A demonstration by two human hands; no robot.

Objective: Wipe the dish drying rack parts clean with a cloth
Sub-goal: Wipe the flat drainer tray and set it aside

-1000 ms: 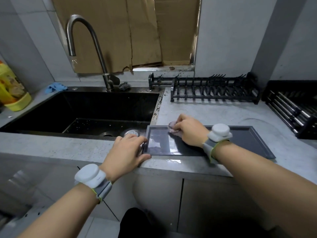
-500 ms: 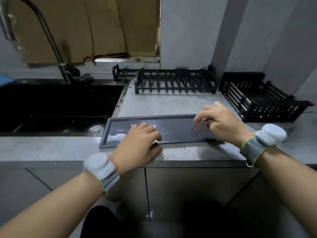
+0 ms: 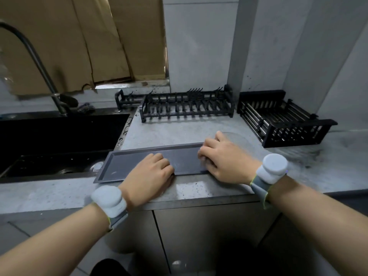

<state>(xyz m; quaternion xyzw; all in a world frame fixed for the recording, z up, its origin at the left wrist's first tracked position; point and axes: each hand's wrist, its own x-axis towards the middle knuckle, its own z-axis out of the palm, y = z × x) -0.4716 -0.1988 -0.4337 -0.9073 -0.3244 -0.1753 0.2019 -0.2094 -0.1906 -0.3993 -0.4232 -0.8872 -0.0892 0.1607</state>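
A flat grey drip tray (image 3: 123, 163) lies on the counter beside the sink. My left hand (image 3: 148, 176) rests on the tray's front edge, with its fingers bent onto the tray floor. My right hand (image 3: 225, 159) covers the tray's right end and grips a small cloth (image 3: 201, 157), of which only a pale sliver shows under the fingers. A black plate rack (image 3: 187, 107) stands at the back of the counter. A black basket rack (image 3: 282, 120) sits at the right.
The black sink (image 3: 59, 136) with its curved faucet (image 3: 29, 56) lies to the left. A grey stone counter (image 3: 179, 132) runs under everything, with cabinet doors below. Cardboard covers the window behind. A wall corner rises behind the racks.
My right hand swept the cloth from the tray's left part to its right end. My left hand slid from the tray's left corner to its middle front edge. The view turned right.
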